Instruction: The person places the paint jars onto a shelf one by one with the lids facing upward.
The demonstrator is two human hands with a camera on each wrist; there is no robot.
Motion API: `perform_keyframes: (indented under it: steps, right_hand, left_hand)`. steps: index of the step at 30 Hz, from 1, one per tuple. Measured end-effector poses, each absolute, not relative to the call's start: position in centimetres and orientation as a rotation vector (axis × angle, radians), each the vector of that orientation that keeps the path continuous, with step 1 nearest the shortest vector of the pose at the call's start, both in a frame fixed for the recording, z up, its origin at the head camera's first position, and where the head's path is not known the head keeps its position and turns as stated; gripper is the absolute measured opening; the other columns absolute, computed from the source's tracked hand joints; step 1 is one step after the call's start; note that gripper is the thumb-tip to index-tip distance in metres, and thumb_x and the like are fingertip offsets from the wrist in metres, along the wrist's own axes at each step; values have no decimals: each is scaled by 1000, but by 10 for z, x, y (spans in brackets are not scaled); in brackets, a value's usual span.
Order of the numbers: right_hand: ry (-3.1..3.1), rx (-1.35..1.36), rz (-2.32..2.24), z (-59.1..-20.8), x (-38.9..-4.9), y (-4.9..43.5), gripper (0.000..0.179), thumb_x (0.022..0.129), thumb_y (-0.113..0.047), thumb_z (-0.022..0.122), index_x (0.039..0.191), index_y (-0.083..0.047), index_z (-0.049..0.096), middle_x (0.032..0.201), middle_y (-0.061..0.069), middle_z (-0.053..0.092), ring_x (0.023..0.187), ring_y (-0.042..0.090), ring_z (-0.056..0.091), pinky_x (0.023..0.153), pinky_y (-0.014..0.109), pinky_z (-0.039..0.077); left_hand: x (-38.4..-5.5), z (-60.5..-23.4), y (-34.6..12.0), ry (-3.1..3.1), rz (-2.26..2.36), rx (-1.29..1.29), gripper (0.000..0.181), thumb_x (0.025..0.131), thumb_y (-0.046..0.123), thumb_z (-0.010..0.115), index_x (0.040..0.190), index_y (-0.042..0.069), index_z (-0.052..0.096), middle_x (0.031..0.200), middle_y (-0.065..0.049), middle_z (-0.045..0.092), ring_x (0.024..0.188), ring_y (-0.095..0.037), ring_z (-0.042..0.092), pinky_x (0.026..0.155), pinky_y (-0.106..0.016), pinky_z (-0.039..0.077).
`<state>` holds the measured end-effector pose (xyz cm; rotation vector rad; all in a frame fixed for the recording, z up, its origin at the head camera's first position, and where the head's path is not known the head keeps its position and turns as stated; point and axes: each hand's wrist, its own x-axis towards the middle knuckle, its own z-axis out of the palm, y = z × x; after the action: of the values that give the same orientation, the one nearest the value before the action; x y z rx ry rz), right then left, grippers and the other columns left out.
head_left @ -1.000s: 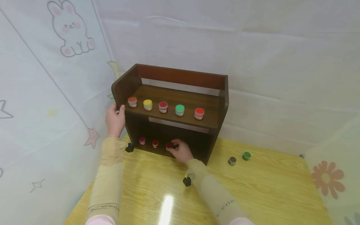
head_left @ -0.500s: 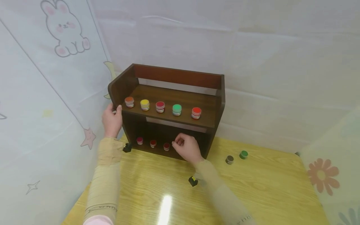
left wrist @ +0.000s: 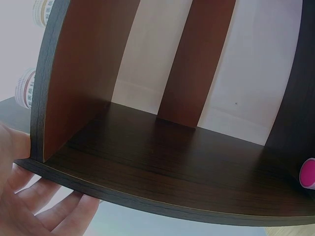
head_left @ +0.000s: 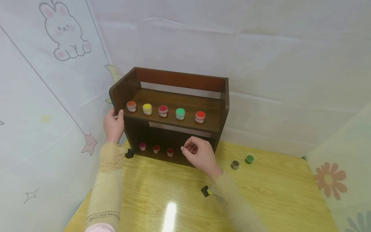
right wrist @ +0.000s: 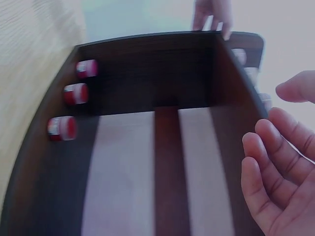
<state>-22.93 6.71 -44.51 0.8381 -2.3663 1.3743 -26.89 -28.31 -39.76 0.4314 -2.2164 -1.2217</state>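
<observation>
My left hand (head_left: 113, 126) grips the left side panel of a dark brown two-tier shelf (head_left: 182, 96), thumb at its front edge and fingers along the outside. My right hand (head_left: 202, 154), with nothing in it, hangs in front of the right part of the lower tier, fingers loosely bent and thumb apart. Just left of it, a dark red paint jar (head_left: 170, 152) stands on the lower tier, in line with a red jar (head_left: 156, 149) and a magenta jar (head_left: 142, 146). In the right wrist view those jars line up beyond my right fingers (right wrist: 253, 182).
Along the upper tier's front stand several small jars: orange (head_left: 131, 106), yellow (head_left: 147, 109), crimson (head_left: 163, 111), mint green (head_left: 180, 114) and bright red (head_left: 200, 117). Brown (head_left: 235, 165) and green (head_left: 249, 159) jars sit on the wooden table (head_left: 278, 193) to the right. White cloth surrounds it.
My right hand has let go of the dark red jar on the lower tier and drawn back to the right. My left hand keeps its hold on the shelf.
</observation>
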Motion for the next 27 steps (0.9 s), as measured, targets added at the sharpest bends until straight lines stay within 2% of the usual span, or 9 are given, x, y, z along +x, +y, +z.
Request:
perform_keyframes:
  steps: [6,12,16,23,27]
  right_hand:
    - [-2232,903,1352,-426,-214,81,14,90,-15,78,87,-23,67,79,-14,63,68,6,59,61,30,56]
    - [-2119,922,1364,-405,-197,100,14,88,-9,79,89,-19,68,85,-12,65,72,10,61,64,33,56]
    - [-2076,915,1390,-392,-186,117,15,88,-5,78,92,-16,69,87,-9,66,76,10,61,68,28,54]
    - [-1927,896,1347,-371,-171,143,18,83,2,77,94,-10,72,88,-3,69,78,14,63,73,26,51]
    - [-1845,871,1342,-362,-164,157,13,82,3,74,93,-4,73,86,6,70,80,14,63,75,26,51]
  left_hand:
    - [-267,-397,-281,-2208,-1229,439,40,108,29,49,132,-1,60,133,-23,61,124,-37,57,104,-49,46]
    - [-268,-396,-281,-2201,-1215,440,39,108,28,49,129,-2,60,130,-23,62,123,-38,58,103,-50,46]
    - [-267,-397,-279,-2191,-1203,440,37,107,26,50,127,-3,61,129,-24,63,122,-38,58,103,-50,47]
    - [-267,-397,-279,-2185,-1214,441,37,107,27,50,125,-3,62,129,-23,64,121,-37,59,102,-50,47]
    - [-268,-397,-280,-2194,-1213,445,38,107,29,49,126,-2,61,130,-22,63,122,-36,59,102,-50,47]
